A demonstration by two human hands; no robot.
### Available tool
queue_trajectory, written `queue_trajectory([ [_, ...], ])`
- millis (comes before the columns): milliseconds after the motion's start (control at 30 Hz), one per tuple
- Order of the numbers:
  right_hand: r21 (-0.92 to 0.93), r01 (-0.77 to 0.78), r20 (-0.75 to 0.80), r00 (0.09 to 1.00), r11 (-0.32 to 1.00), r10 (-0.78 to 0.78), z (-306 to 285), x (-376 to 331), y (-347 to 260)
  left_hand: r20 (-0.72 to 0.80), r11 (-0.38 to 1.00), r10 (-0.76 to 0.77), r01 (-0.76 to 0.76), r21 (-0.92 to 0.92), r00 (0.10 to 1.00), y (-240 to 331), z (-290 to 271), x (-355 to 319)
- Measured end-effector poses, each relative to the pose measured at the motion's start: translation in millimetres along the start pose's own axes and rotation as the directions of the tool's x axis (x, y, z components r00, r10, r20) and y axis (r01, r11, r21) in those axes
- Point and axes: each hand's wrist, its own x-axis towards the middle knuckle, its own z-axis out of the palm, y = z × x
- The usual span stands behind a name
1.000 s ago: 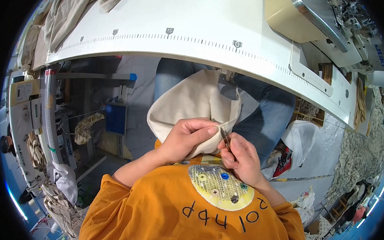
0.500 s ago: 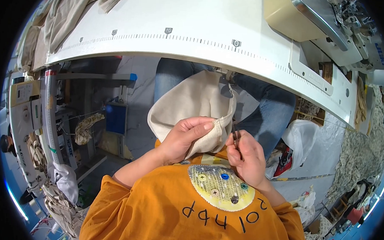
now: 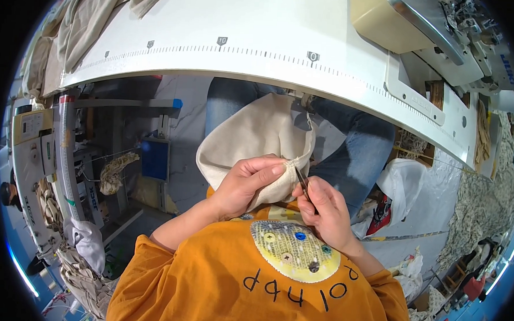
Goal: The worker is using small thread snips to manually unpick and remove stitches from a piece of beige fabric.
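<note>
A piece of beige cloth hangs over my lap, below the table's front edge. My left hand is closed on its seamed edge, the thumb on top and the fingers behind. My right hand is closed round a thin dark pointed tool, which looks like tweezers or thread snips. The tool's tip is at the cloth's seam, just right of my left thumb. Whether the tip has gone into the stitching is too small to tell.
The white sewing table with a printed ruler scale curves across in front. A sewing machine stands at the far right. Beige cloth lies at the far left. To the right is a white plastic bag; patterned fabric lies beyond.
My right hand has turned and brought the dark tool's tip up and left, onto the seam beside my left thumb. My left hand and the cloth have hardly moved.
</note>
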Motion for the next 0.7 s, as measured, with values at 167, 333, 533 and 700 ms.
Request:
queue_trajectory([
  [167, 0.012, -0.02, 0.0, 1.0, 1.0, 0.02, -0.9, -0.7, -0.7, -0.018, 0.994, 0.043, -0.041, 0.103, 0.999, -1.6, -2.2, 0.0],
  [333, 0.056, -0.017, 0.019, 1.0, 0.998, 0.016, -2.3, 0.9, 1.1, 0.014, 0.996, 0.016, -0.017, 0.084, 1.0, 2.0, 0.7, 0.3],
  [533, 0.132, -0.01, 0.065, 0.998, 0.991, 0.001, -4.1, 3.9, 2.1, -0.015, 0.998, -0.064, 0.064, -0.005, 0.998, 1.6, 3.5, 0.2],
  [700, 0.211, 0.159, 0.084, 0.98, 0.965, -0.18, -8.6, 1.8, 3.5, -0.003, 0.992, 0.006, -0.006, 0.126, 1.0, -4.8, 1.1, 1.0],
])
